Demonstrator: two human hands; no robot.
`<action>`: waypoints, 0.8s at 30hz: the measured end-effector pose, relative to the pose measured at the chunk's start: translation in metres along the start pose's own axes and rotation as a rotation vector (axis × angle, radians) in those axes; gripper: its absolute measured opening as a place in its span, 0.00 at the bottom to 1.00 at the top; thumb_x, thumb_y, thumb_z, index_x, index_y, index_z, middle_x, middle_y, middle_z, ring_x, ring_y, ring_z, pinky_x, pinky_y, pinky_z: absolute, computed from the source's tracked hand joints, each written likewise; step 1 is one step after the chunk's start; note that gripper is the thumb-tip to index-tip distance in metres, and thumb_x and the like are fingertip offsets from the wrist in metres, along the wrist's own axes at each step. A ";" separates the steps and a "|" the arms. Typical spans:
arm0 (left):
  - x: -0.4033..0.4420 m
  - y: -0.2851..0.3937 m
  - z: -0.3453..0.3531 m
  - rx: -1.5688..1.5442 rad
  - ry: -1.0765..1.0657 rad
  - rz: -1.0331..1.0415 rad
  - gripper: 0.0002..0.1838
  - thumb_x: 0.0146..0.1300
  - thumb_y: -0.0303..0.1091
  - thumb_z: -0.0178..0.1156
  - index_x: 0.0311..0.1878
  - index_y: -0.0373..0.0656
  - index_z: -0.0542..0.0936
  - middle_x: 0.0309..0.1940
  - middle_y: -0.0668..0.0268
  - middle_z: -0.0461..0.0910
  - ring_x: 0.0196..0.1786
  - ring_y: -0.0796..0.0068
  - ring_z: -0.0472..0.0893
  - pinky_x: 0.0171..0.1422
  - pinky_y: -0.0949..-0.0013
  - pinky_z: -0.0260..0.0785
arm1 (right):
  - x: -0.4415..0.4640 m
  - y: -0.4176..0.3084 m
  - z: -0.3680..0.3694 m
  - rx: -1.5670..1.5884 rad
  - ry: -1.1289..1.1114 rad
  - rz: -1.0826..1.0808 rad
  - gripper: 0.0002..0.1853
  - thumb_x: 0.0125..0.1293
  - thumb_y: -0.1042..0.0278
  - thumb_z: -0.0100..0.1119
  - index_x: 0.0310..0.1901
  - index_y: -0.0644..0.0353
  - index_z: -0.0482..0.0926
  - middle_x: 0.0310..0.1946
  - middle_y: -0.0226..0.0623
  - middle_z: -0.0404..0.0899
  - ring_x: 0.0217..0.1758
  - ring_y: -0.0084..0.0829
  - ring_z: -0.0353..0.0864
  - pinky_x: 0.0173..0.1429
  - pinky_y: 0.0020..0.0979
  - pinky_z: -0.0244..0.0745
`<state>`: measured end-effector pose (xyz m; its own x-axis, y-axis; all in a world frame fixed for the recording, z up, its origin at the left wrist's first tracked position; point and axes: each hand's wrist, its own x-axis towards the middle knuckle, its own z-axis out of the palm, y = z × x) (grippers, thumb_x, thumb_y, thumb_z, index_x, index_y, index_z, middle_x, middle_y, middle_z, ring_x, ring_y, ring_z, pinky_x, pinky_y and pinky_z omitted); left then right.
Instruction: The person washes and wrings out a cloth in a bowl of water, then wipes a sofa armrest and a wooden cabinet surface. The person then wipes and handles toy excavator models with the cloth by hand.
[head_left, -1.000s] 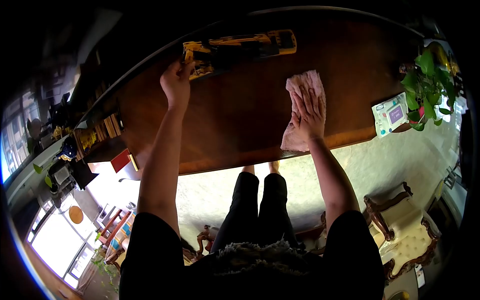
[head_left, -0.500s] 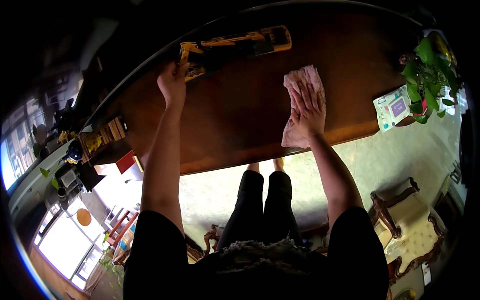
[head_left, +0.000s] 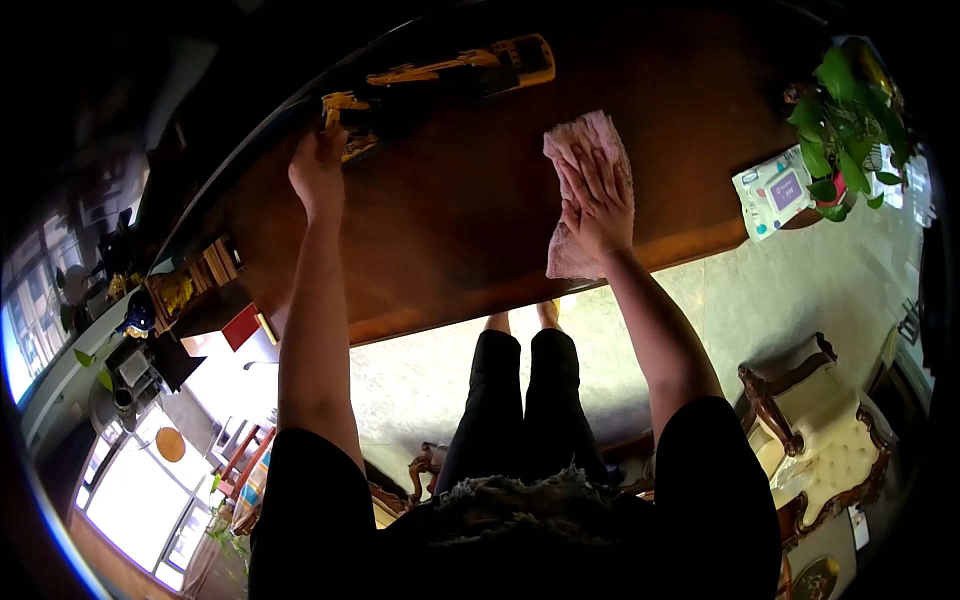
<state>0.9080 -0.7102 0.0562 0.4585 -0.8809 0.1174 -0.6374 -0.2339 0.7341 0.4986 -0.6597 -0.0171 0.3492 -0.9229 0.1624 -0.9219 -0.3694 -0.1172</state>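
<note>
At the far left of the dark wooden table stands a yellow and black toy excavator (head_left: 527,62), its arm stretched toward the left. My left hand (head_left: 318,172) is closed at the yellow bucket end of it, the fingertips partly hidden in shadow. Nearer the table's front edge lies a folded pink cloth (head_left: 575,262). Flat on top of that cloth rests my right hand (head_left: 598,205), its fingers stretched out and slightly apart.
On the table's right end are a pack of wipes (head_left: 775,195) and a leafy potted plant (head_left: 835,125). A row of books (head_left: 208,268) stands at the left. A carved, cream-padded chair (head_left: 825,440) is on the floor at the lower right.
The camera view has turned slightly, so the table and most things on it appear shifted left. My left hand stays at the excavator and my right hand stays on the cloth.
</note>
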 end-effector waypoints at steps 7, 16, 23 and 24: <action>-0.107 -0.015 0.021 0.057 0.073 -0.033 0.11 0.67 0.35 0.68 0.49 0.43 0.85 0.42 0.63 0.87 0.44 0.70 0.86 0.50 0.65 0.78 | 0.001 0.007 -0.007 0.113 -0.036 -0.013 0.34 0.71 0.50 0.53 0.78 0.36 0.60 0.82 0.25 0.53 0.85 0.36 0.49 0.84 0.47 0.46; -0.233 0.077 0.184 -0.419 -0.371 -0.002 0.21 0.69 0.38 0.68 0.58 0.36 0.80 0.45 0.54 0.87 0.42 0.68 0.88 0.48 0.67 0.79 | -0.045 0.041 -0.010 0.783 0.270 0.829 0.25 0.65 0.72 0.67 0.63 0.61 0.74 0.54 0.46 0.79 0.52 0.36 0.83 0.54 0.35 0.80; -0.220 0.129 0.209 -0.360 -0.502 -0.495 0.18 0.59 0.37 0.75 0.45 0.35 0.82 0.31 0.66 0.82 0.29 0.80 0.78 0.33 0.70 0.72 | -0.038 0.040 0.005 0.818 -0.096 0.791 0.11 0.57 0.63 0.74 0.34 0.62 0.86 0.29 0.34 0.85 0.32 0.24 0.80 0.38 0.29 0.75; -0.217 0.125 0.205 -0.357 -0.505 -0.492 0.18 0.59 0.37 0.75 0.45 0.35 0.82 0.31 0.66 0.82 0.29 0.80 0.78 0.33 0.70 0.72 | -0.039 0.039 0.002 0.820 -0.094 0.794 0.11 0.57 0.63 0.74 0.34 0.62 0.86 0.29 0.34 0.85 0.32 0.24 0.80 0.38 0.29 0.75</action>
<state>0.6017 -0.6329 -0.0148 0.2449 -0.8107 -0.5317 -0.1574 -0.5744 0.8033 0.4491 -0.6388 -0.0304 -0.2398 -0.9191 -0.3127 -0.5123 0.3934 -0.7634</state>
